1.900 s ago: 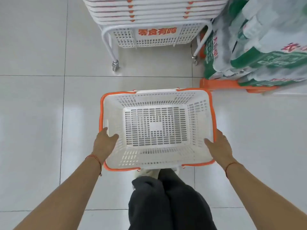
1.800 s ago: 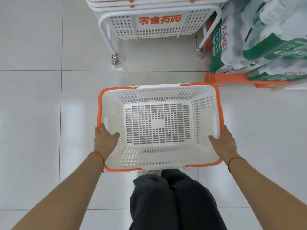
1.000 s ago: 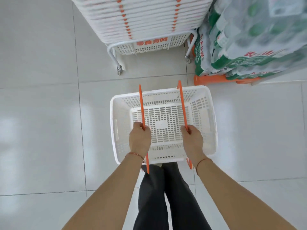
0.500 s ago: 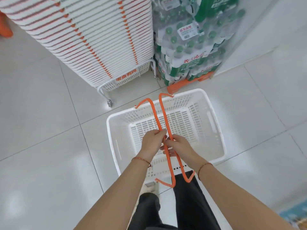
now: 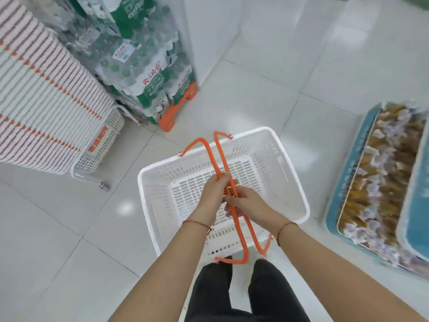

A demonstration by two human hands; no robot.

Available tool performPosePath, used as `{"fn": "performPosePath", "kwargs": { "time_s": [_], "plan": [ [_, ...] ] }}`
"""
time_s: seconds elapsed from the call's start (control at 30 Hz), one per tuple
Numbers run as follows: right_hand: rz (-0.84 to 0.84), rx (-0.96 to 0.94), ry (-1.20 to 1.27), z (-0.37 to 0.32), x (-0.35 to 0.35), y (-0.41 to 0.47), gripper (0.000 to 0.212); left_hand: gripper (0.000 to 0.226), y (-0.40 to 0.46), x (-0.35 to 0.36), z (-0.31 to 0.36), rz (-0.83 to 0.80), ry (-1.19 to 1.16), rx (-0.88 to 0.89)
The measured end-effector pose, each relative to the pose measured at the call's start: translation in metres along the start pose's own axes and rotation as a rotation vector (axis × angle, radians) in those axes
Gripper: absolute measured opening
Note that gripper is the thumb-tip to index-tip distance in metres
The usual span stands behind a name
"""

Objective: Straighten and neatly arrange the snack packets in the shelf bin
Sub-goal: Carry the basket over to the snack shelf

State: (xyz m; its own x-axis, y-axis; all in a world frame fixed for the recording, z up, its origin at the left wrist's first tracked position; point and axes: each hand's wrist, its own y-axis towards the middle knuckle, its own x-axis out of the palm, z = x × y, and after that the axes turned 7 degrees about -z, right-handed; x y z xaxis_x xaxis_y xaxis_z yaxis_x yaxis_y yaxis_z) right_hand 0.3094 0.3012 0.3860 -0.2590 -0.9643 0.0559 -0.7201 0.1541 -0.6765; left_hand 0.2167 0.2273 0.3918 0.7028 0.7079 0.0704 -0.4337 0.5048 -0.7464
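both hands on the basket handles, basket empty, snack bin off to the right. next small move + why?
Probably gather both orange handles into the left hand, freeing the right hand. The handles already meet above the empty white basket, both hands grip them, and the snack packets in the blue bin lie to the right, untouched.

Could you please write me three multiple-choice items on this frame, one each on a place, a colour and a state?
1. Where is the blue bin of snack packets?
A. to the person's right
B. inside the basket
C. on the stacked baskets

2. What colour are the basket handles?
A. blue
B. orange
C. green

3. What is in the white basket?
A. bottles
B. snack packets
C. nothing

Answers: 1 A, it sits at the frame's right edge. 2 B, both raised loops are orange. 3 C, its slotted floor lies bare under the left hand and right hand gripping the handles.
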Motion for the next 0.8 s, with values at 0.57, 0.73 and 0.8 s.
{"fn": "performPosePath", "kwargs": {
  "time_s": [0.57,0.73,0.8],
  "plan": [
    [0.501,0.148,0.317,0.254,-0.1,-0.279,0.021,0.013,-0.093,0.27,-0.184,-0.286,0.51,-0.231],
    [0.694,0.188,0.402,0.338,-0.137,-0.36,0.013,0.021,-0.106,0.321,-0.232,-0.407,0.661,-0.286],
    [0.74,0.196,0.421,0.37,-0.147,-0.384,0.01,0.02,-0.115,0.348,-0.249,-0.428,0.696,-0.283]
  ]
}}
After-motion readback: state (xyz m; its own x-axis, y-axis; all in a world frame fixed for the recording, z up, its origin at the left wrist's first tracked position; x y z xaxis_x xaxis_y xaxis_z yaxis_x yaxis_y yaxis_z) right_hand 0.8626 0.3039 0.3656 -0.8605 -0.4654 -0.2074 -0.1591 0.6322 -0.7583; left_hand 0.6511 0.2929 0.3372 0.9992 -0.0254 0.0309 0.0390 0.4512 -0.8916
